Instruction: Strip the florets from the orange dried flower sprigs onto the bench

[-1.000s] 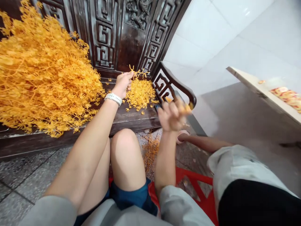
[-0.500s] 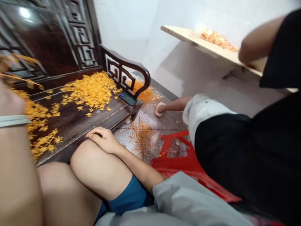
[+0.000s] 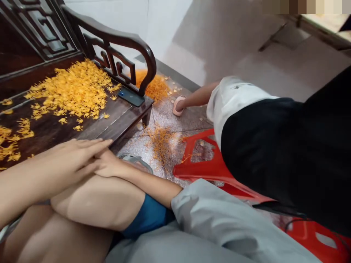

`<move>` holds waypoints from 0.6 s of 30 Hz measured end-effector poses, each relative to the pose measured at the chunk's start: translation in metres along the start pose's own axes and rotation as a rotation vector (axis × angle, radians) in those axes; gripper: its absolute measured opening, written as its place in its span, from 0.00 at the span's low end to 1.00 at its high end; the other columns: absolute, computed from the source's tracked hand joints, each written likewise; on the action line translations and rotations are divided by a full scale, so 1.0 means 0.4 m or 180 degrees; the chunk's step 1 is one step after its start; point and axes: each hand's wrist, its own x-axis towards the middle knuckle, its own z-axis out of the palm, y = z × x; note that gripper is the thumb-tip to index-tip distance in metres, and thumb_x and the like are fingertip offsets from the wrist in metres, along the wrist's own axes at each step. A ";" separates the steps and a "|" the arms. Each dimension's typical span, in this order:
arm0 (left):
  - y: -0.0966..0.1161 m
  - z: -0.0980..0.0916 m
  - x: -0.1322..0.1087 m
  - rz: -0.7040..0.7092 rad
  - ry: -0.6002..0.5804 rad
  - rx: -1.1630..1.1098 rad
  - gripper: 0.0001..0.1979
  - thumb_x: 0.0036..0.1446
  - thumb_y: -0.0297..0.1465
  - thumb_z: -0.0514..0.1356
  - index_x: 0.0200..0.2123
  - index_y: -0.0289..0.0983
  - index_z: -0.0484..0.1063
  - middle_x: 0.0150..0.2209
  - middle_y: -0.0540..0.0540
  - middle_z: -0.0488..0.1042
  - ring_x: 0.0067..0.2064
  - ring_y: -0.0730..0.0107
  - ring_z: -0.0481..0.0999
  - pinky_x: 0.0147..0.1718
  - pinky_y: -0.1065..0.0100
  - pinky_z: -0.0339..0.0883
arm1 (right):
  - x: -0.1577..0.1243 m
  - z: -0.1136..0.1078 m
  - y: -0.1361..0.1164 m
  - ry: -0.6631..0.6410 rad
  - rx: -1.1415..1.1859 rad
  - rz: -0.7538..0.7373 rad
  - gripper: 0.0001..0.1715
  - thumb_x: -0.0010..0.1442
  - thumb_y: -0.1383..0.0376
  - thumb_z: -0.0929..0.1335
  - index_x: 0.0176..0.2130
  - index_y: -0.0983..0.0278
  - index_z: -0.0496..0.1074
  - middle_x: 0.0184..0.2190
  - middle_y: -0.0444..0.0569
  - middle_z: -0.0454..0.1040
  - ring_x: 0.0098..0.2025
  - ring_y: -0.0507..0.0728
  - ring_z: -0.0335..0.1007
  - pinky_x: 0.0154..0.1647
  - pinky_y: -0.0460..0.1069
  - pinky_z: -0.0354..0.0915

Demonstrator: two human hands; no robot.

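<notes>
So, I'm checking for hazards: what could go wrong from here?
The phone lies near the end of the bench, so a nudge might knock it off. The heap of yellow pieces has loose ones scattered around it, which an arm could brush off. The orange scraps on the floor, between bench and red stool, may be slippery underfoot.
</notes>
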 end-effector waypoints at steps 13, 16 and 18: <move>-0.019 -0.250 -0.363 -0.1985 0.2289 0.0765 0.16 0.72 0.44 0.62 0.55 0.48 0.84 0.53 0.42 0.86 0.59 0.49 0.82 0.66 0.49 0.72 | 0.100 -0.032 -0.124 -0.0541 -0.0528 -0.0553 0.09 0.70 0.59 0.73 0.38 0.60 0.81 0.35 0.45 0.82 0.38 0.57 0.75 0.43 0.53 0.67; -0.070 -0.237 -0.455 -0.2114 0.2724 0.1051 0.11 0.71 0.42 0.64 0.50 0.48 0.84 0.53 0.43 0.85 0.58 0.49 0.82 0.65 0.46 0.71 | 0.178 0.026 -0.173 -0.0820 -0.1051 -0.0960 0.10 0.72 0.58 0.72 0.40 0.61 0.80 0.36 0.47 0.81 0.39 0.57 0.74 0.43 0.53 0.65; -0.098 -0.242 -0.468 -0.2070 0.2750 0.1017 0.11 0.70 0.42 0.64 0.49 0.48 0.83 0.55 0.43 0.84 0.61 0.48 0.80 0.67 0.45 0.70 | 0.260 0.089 -0.202 -0.0841 -0.1282 -0.1204 0.11 0.72 0.56 0.72 0.40 0.61 0.79 0.38 0.48 0.81 0.40 0.57 0.74 0.45 0.54 0.66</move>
